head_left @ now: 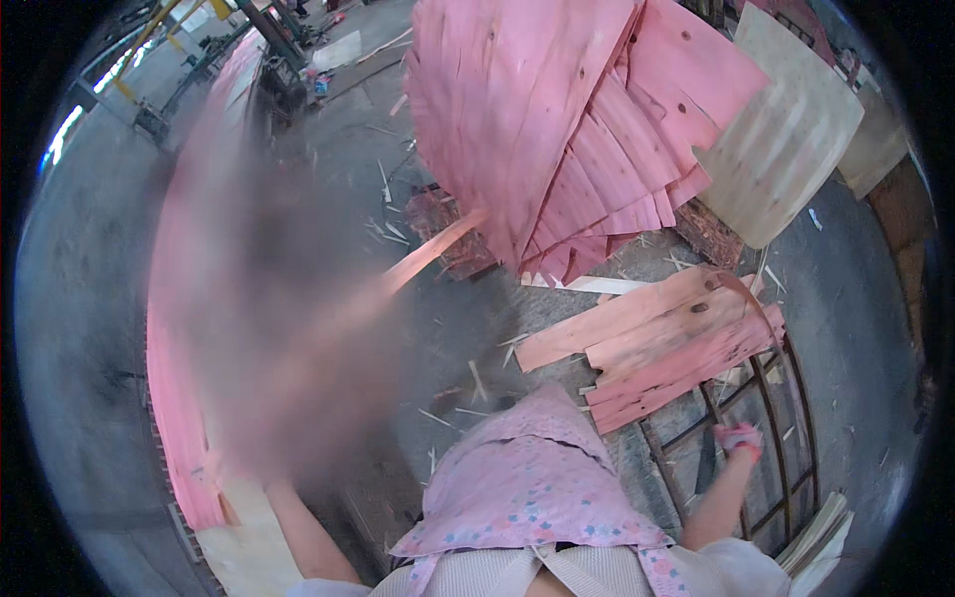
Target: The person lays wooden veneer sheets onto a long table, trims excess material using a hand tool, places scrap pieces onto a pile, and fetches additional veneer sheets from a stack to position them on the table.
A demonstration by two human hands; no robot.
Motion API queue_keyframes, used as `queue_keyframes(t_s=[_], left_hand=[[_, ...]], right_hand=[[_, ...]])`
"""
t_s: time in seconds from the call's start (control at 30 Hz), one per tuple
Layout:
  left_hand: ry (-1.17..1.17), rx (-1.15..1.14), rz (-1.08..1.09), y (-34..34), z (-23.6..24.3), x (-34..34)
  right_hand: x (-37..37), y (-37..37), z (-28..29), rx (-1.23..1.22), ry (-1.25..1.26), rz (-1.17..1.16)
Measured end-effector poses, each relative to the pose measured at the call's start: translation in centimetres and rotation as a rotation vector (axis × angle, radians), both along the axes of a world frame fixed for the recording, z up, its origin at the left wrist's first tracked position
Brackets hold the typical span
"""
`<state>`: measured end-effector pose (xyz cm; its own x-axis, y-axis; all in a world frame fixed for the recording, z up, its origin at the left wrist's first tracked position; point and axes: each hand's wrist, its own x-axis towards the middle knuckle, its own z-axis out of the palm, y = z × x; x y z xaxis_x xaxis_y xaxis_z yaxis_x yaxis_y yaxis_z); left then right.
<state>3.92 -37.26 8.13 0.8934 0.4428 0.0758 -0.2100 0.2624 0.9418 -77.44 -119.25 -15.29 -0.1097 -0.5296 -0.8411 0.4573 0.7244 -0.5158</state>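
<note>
My left forearm (pixel 310 537) reaches up from the lower edge toward a long stack of pink wood veneer sheets (pixel 179 398) on the left. A grey-brown blur hides most of my left hand, so its fingers cannot be made out. My right hand (pixel 738 439), in a pink and white glove, is low on the right beside a dark metal rack (pixel 761 398). Its fingers look curled closed; what is in them, if anything, is too small to tell. Just beyond it, loose pink and tan veneer pieces (pixel 662 348) lie partly over the rack.
A big fanned pile of pink veneer sheets (pixel 527 109) stands ahead, with a pale sheet (pixel 791 129) leaning at its right. A narrow wood strip (pixel 433 251) runs from the blur toward it. Wood splinters (pixel 476 381) litter the concrete floor. Pale sheets (pixel 249 542) lie lower left.
</note>
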Motion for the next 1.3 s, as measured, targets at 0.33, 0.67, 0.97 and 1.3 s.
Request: queue_keyframes(t_s=[0.33,0.67,0.97,1.3], left_hand=[[0.279,0.542,-0.024,0.2,-2.2,-15.7],[0.543,-0.394,0.536,10.2,-11.1,-31.3],[0.898,0.539,1.204,10.4,-8.8,-29.2],[0.525,0.052,-0.234,8.6,8.5,-11.9]], right_hand=[[53.5,17.2,11.9,-0.061,-0.968,0.759],[71.5,36.0,24.1,-0.44,-0.608,1.3],[80.8,56.6,28.0,-0.251,-0.814,1.766],[85.6,77.6,31.3,-0.029,-0.979,2.34]])
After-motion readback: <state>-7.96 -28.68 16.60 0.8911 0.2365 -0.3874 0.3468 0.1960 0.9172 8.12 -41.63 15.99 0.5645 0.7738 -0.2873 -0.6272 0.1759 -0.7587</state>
